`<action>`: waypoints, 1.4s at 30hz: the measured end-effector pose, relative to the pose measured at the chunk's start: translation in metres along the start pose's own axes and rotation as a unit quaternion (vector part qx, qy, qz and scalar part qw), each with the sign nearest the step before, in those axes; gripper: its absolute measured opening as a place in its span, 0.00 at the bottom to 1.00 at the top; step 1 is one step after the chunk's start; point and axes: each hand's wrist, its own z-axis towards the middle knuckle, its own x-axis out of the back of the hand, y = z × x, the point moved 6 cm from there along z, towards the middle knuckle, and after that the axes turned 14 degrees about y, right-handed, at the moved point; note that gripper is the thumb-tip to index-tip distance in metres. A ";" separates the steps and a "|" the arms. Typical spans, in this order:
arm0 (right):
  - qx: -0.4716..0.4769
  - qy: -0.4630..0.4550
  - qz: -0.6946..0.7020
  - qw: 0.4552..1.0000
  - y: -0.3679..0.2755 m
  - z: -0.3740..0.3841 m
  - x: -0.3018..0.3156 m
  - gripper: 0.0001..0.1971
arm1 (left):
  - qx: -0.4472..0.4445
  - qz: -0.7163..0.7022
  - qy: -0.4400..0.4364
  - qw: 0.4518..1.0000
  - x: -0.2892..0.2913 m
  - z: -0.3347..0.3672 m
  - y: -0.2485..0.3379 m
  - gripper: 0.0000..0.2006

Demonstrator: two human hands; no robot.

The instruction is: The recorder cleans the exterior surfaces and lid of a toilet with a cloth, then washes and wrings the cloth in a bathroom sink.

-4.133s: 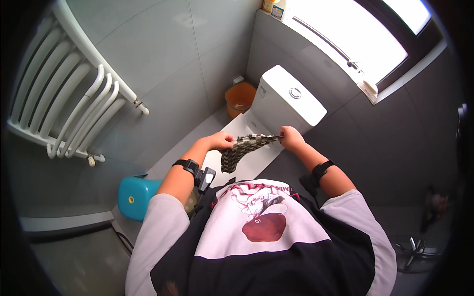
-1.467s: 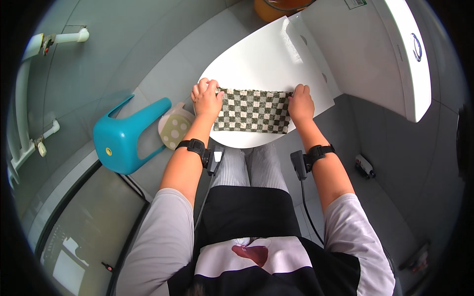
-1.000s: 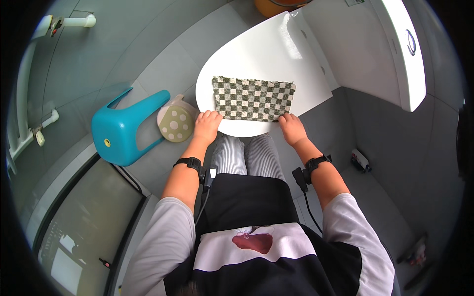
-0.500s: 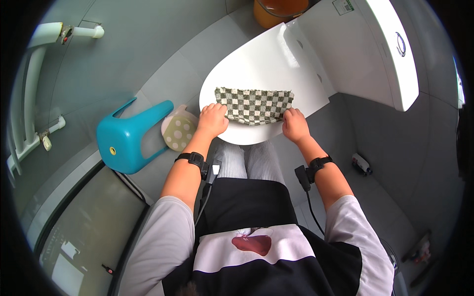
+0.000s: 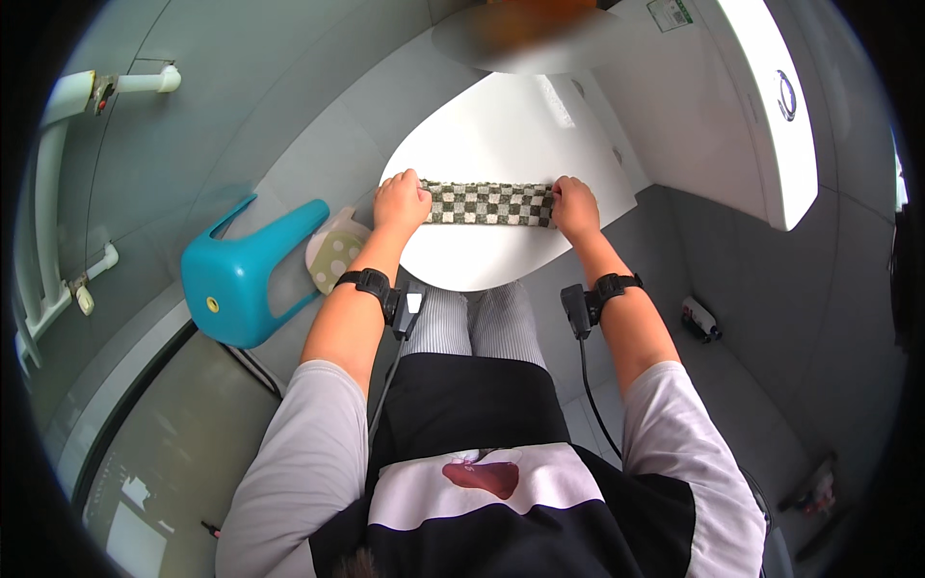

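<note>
A dark green and white checkered cloth point(image 5: 488, 205) is stretched in a narrow folded band over the white toilet lid point(image 5: 477, 260), which is down. My left hand point(image 5: 401, 204) grips its left end with curled fingers. At the opposite end, my right hand point(image 5: 575, 208) is closed on the cloth too. Both hands are over the lid; whether the cloth touches it all along I cannot tell.
The white toilet tank point(image 5: 694, 96) rises at the far right. A turquoise stool point(image 5: 236, 289) and a polka-dotted item point(image 5: 334, 255) stand to the left. White wall pipes point(image 5: 48, 183) run at far left. A bottle point(image 5: 700, 319) lies on the right. A blurred orange bucket point(image 5: 535, 19) is behind.
The cloth has gone from a wider hanging sheet to a narrower, straighter band. Both hands have shifted slightly away from me. A blurred patch now covers the area around the orange bucket.
</note>
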 end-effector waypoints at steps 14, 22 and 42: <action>-0.013 0.064 0.039 0.997 -0.008 -0.003 0.012 0.14 | -0.134 -0.056 0.059 0.988 0.009 -0.002 0.023 0.17; -0.013 -0.009 0.004 1.000 -0.008 -0.007 0.008 0.11 | -0.156 -0.013 -0.058 0.986 -0.002 -0.005 0.021 0.14; -0.249 0.071 0.376 0.890 0.047 -0.046 0.300 0.10 | -0.102 -0.412 -0.290 0.858 0.148 0.059 0.235 0.12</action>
